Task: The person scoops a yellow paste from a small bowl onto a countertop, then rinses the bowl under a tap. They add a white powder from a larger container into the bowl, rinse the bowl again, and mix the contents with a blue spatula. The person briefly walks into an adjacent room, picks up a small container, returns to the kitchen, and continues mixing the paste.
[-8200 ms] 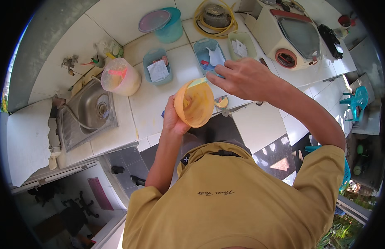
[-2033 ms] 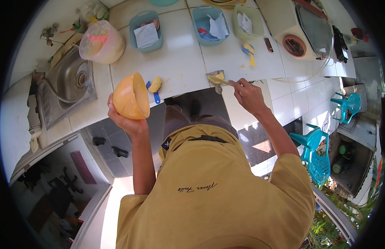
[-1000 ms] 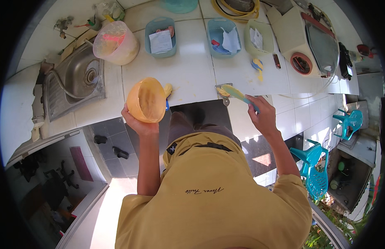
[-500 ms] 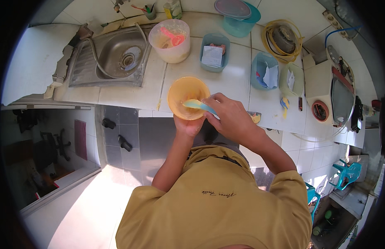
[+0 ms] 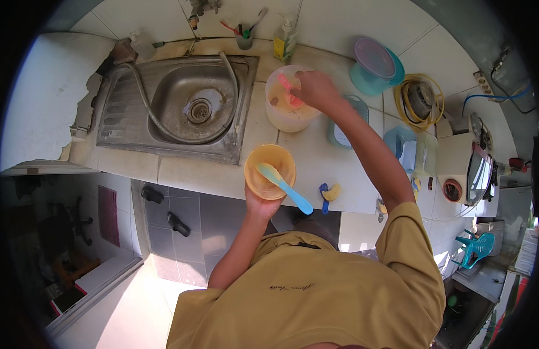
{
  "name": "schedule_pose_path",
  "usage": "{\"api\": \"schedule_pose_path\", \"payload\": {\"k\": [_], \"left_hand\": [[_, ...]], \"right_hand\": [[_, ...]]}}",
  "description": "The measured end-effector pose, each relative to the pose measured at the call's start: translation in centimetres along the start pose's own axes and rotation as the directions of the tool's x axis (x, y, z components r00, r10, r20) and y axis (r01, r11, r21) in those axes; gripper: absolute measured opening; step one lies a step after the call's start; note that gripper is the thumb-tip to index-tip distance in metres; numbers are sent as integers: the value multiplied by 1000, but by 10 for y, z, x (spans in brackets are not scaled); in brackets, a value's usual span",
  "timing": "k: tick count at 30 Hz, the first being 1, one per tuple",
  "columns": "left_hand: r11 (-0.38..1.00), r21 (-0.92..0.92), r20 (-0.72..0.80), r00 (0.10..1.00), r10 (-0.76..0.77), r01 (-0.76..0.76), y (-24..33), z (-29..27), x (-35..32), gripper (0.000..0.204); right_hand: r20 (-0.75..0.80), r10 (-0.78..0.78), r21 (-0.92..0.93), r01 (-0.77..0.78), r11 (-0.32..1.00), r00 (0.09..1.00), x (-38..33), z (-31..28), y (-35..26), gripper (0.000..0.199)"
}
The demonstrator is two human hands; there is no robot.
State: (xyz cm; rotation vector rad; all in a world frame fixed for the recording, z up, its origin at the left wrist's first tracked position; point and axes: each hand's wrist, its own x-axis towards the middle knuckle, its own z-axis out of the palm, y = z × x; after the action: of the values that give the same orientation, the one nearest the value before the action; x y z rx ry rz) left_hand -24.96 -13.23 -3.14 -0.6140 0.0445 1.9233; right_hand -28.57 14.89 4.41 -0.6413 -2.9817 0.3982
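Observation:
My left hand (image 5: pixel 262 207) is closed around the lower part of a yellow-orange cup (image 5: pixel 250 181), at the counter's front edge. A light-blue spoon with a pale yellowish head (image 5: pixel 293 196) leans in the cup, its handle sticking out over the rim toward me, with no hand on it. Farther back, my right hand (image 5: pixel 317 91) reaches into a translucent whitish tub (image 5: pixel 285 123). Its fingers are closed on a pink scoop (image 5: pixel 285 83) inside the tub. Some pale material shows in the tub; what it is I cannot tell.
The steel sink (image 5: pixel 165 139) with a grey hose lies left of the tub. Right of it stand a blue-green container (image 5: pixel 339 136), partly behind my forearm, and a teal lidded container (image 5: pixel 368 81). A small blue scoop (image 5: pixel 326 203) with something yellow lies near the front edge.
My right hand has let go of the light-blue spoon, left it in the cup, and moved forward to the pink scoop in the tub. The view has shifted left.

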Motion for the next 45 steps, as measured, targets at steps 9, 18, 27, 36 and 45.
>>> {"api": "schedule_pose_path", "payload": {"k": [9,18,27,36,45], "left_hand": [[941,15,-104,937,-334,338,91,-6,55,62],[866,118,-218,863,-455,487,116,-9,40,63],[84,975,135,844,520,-208,120,77,42,61],[-865,370,295,925,-238,-340,102,47,-6,86],[-738,642,315,949,6,-208,101,38,5,47]], "right_hand": [[136,70,-9,-69,998,988,30,42,5,27],[-190,36,192,2,981,981,-28,-19,-16,15],[-497,119,348,71,935,860,-95,-25,-13,12],[-188,820,978,26,207,540,-217,42,-62,26],[420,689,887,-107,-450,591,-184,106,-63,36]]}}
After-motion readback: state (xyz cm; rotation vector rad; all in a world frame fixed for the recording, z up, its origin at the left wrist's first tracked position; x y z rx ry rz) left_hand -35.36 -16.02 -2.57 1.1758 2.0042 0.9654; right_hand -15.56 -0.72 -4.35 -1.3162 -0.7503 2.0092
